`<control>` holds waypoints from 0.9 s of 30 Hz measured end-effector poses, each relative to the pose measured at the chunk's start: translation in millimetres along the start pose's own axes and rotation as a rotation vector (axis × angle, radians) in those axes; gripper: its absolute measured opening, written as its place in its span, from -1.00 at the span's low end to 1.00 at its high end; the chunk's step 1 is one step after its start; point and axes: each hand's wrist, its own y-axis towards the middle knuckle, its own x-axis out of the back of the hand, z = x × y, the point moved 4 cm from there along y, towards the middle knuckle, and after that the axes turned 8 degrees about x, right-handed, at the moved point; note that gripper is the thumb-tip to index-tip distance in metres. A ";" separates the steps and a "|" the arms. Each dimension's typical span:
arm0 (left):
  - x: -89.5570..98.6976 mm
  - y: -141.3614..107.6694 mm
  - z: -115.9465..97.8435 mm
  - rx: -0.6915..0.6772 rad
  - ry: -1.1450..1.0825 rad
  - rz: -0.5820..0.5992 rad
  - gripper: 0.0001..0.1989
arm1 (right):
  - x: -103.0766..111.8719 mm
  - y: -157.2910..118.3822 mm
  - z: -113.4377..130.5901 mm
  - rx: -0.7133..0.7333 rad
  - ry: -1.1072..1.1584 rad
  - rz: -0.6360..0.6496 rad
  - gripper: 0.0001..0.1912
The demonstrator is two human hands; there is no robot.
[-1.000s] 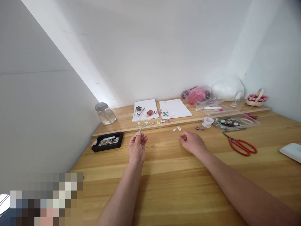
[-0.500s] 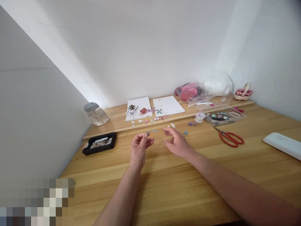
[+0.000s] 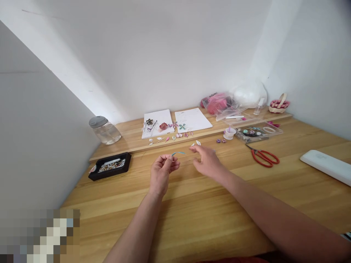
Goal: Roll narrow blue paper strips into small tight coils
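My left hand (image 3: pixel 162 170) pinches a thin, slightly curved blue strip (image 3: pixel 178 153) between thumb and forefinger. The strip's free end points right, toward my other hand. Just right of that end, my right hand (image 3: pixel 207 160) hovers over the wooden table with thumb and forefinger apart. No object shows between its fingers; a very fine thread there would be too small to see. Behind the right hand lie white leaf-shaped pieces (image 3: pixel 197 143). Two small purple bobbins (image 3: pixel 218 141) are a little farther right.
Red-handled scissors (image 3: pixel 264 157) lie right, near a clear box (image 3: pixel 259 137) and a white thread spool (image 3: pixel 229 133). A black bead tray (image 3: pixel 91 176) and a lidded jar (image 3: pixel 105 133) stand left. White paper pads (image 3: pixel 196 120) with flower ornaments rest on the raised ledge (image 3: pixel 128 148).
The view has shifted slightly, moving the surroundings left. My right hand's thumb and forefinger have shifted a little, and the hand now covers a small blue bobbin. My left hand keeps its pinch.
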 end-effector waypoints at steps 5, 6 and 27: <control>8.2 7.2 -4.3 -0.028 -0.088 -0.057 -0.71 | 16.9 8.6 -39.6 -0.159 -0.444 0.097 -0.76; 10.5 9.0 -5.2 -0.033 -0.111 -0.066 -0.71 | 17.9 8.9 -44.2 -0.163 -0.453 0.112 -0.79; 39.5 24.9 -24.5 -0.069 -0.429 -0.153 -0.73 | 36.5 -7.5 -86.5 0.033 -0.526 0.028 -0.74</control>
